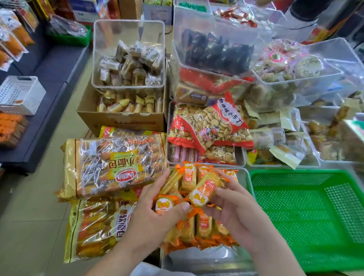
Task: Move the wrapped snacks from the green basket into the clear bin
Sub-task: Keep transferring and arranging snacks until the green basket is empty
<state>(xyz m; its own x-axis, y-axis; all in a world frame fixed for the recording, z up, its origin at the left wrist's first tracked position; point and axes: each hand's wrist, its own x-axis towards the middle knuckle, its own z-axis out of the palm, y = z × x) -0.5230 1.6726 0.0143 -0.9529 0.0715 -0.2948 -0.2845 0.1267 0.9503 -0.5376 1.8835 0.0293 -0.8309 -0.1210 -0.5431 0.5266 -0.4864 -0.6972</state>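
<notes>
My left hand (153, 211) curls round crinkly orange-and-yellow wrapped snacks (163, 206), with the thumb pressed on one. My right hand (236, 211) pinches another plump, oblong one between thumb and fingers. Under both hands more of them lie heaped in the clear bin (202, 262), which is glossy and hard-walled. Just right of my right hand sits the green basket (307, 254), made of stiff plastic mesh. Left of my left hand lie shiny bread bags (113, 166). Beyond my fingertips is a red biscuit bag (202, 126) full of small round biscuits.

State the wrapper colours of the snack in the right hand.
Yellow with orange ends and print on the wrapped snack; head view shows it best.
</notes>
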